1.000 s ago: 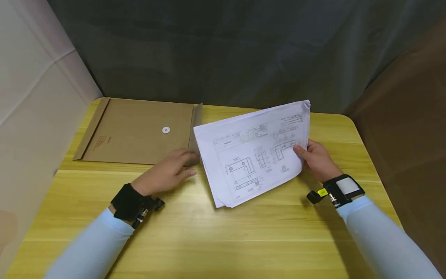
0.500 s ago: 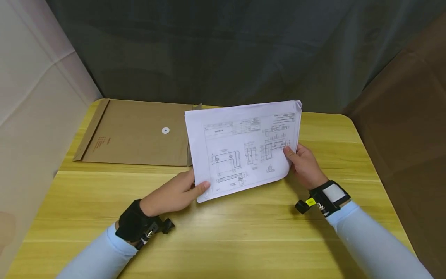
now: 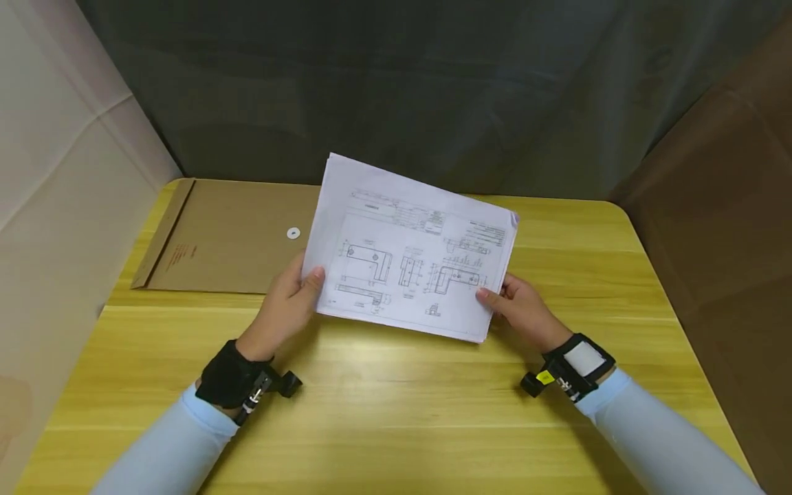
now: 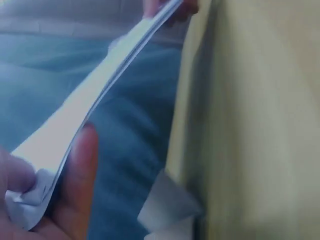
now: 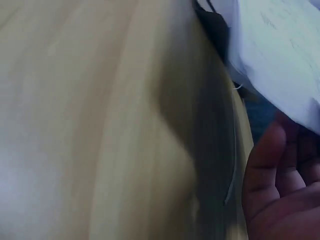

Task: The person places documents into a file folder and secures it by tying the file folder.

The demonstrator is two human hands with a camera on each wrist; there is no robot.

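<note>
— White printed sheets with technical line drawings [image 3: 413, 256], a thin stack: where are they now?

— Lifted off the yellow wooden table [image 3: 396, 412], held between both hands above its middle, far edge tilted up. A second ago only the right hand [image 3: 522, 313] had them; the left hand [image 3: 286, 306] lay on the flat brown paper envelope [image 3: 229, 237] at the far left. The left has since come across and taken the stack's left edge, so the stack is now squared up and steadied by two grips.

— And the fingers?

— Left thumb on top, fingers curled beneath, pinching the edge; the right pinches the right edge likewise.

— Any writing?

— Drawings and title blocks too small to read; red print on the envelope, also illegible; a white round button [image 3: 293, 233] on it
</note>
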